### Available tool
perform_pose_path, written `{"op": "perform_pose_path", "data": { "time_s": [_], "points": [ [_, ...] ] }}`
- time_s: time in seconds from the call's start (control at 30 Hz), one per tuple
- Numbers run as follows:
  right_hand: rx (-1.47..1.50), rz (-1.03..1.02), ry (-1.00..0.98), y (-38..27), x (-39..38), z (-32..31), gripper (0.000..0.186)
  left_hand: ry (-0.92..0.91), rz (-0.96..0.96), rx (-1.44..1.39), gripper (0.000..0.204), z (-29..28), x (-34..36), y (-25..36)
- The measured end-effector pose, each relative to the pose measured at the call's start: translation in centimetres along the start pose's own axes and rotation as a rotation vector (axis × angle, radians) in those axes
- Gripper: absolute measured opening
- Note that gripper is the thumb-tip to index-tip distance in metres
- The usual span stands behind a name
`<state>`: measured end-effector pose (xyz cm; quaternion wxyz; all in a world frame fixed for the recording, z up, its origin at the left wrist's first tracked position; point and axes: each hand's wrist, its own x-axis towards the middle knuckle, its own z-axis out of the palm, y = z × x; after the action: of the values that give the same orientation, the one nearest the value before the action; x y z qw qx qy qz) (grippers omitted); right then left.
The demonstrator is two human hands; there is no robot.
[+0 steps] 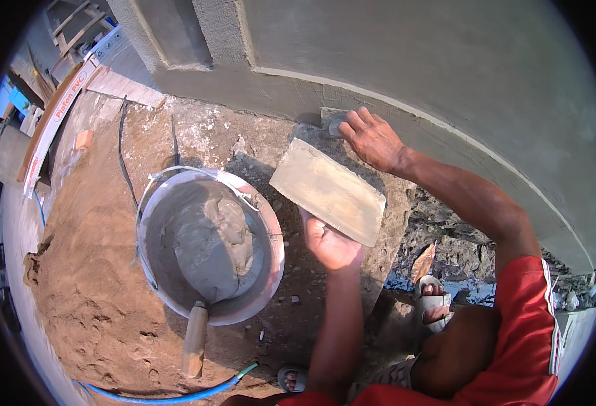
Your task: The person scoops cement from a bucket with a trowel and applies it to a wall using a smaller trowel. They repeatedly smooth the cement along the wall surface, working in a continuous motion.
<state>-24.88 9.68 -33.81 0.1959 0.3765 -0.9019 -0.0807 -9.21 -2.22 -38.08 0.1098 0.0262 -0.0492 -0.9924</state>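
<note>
My left hand (pixel 335 247) is closed on a plaster hawk (pixel 328 189), a flat rectangular board smeared with dried plaster, and holds it tilted from beneath. Most of my left fingers are hidden behind it. Just beyond the board, my right hand (pixel 373 141) grips a small flat scraper (pixel 331 122) against the base of the plastered wall (pixel 281 98). The scraper's handle is covered by my fingers. To the left stands a bucket (pixel 276 240) holding wet grey mortar (pixel 210 237). A trowel's wooden handle (pixel 194 342) leans over the bucket's near rim.
A sand heap (pixel 88 277) spreads left of the bucket. A blue hose (pixel 169 399) curves along the front, and a dark cable (pixel 123 159) lies behind the bucket. A long printed carton (pixel 61 111) stands far left. Under my right arm is rough wet ground (pixel 446 230).
</note>
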Motion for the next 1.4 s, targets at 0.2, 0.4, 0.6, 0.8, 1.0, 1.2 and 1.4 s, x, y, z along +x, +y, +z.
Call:
{"op": "perform_pose_path", "data": {
  "time_s": [0.2,0.4,0.6,0.8,1.0,1.2,1.4],
  "points": [
    [-0.031,0.087,0.042,0.6,4.0,-2.7,0.018,0.030,-0.024,0.035,0.064,0.2,0.2,0.1],
    [0.020,-0.018,-0.038,-0.9,4.0,-0.7,0.019,0.025,-0.023,0.040,0.067,0.5,-0.1,0.8],
    [0.009,0.042,0.039,-0.7,6.7,-2.3,0.018,0.046,0.023,0.073,0.066,0.9,0.1,0.8],
    [0.051,-0.029,0.041,-1.7,6.5,-0.3,0.018,0.079,0.041,0.107,0.064,1.1,-0.3,1.0],
    [0.040,0.009,0.073,-2.0,10.9,-0.7,0.020,0.074,0.054,0.154,0.063,0.1,0.1,0.7],
    [0.072,-0.036,0.033,-2.6,9.5,0.5,0.023,0.045,0.065,0.134,0.063,0.9,-0.2,0.8],
    [0.479,0.154,0.168,-0.8,12.8,-4.8,0.032,0.092,0.104,0.156,0.065,0.8,0.0,2.0]
  ]
}}
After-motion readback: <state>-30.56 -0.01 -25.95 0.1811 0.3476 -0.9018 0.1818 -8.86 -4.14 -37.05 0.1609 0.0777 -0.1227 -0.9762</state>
